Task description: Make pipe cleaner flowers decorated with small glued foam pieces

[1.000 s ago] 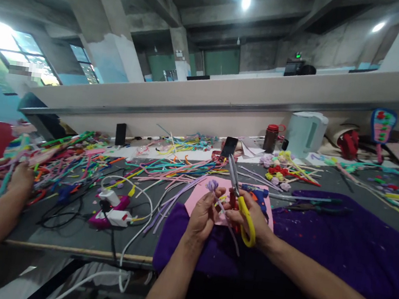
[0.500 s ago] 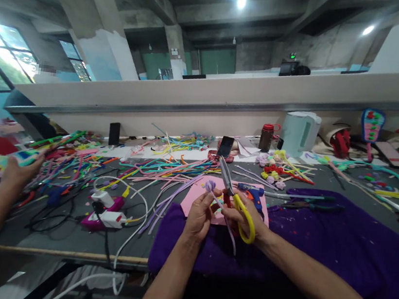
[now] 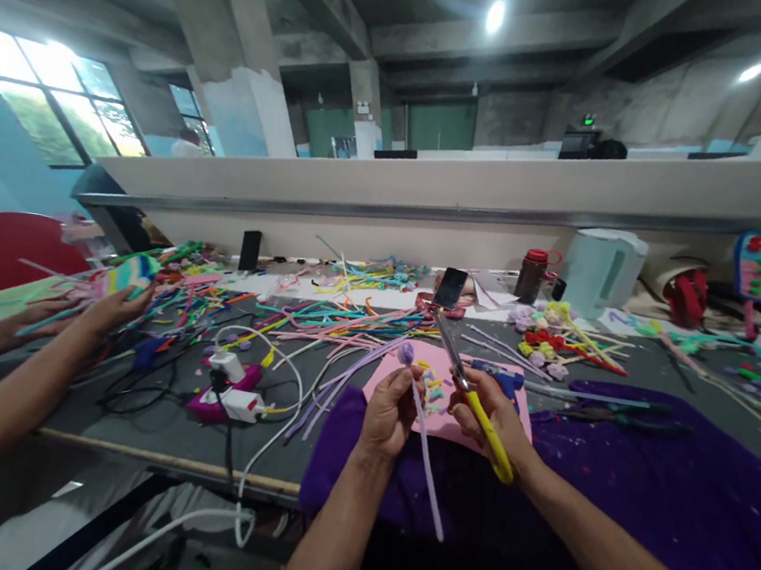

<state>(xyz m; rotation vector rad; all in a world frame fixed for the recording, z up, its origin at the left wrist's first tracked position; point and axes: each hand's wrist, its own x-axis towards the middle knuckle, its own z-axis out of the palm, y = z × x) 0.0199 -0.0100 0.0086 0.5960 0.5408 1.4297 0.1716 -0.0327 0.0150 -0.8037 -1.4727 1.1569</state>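
Lilac pipe cleaner is pinched near its coiled tip by the left hand, over the near edge of the pink card; its long tail hangs free toward the person. The right hand is clamped on the yellow-handled scissors, whose blades, apparently closed, point away past the card. The two hands are held close, just apart. A slip could be caused by the slack tail swinging into the blades, or a fingertip could be nicked, since the grip sits right beside them. Beyond the card, a blue glue gun and loose stems crowd the worktop; a co-worker's hand is busy well to the card's left.
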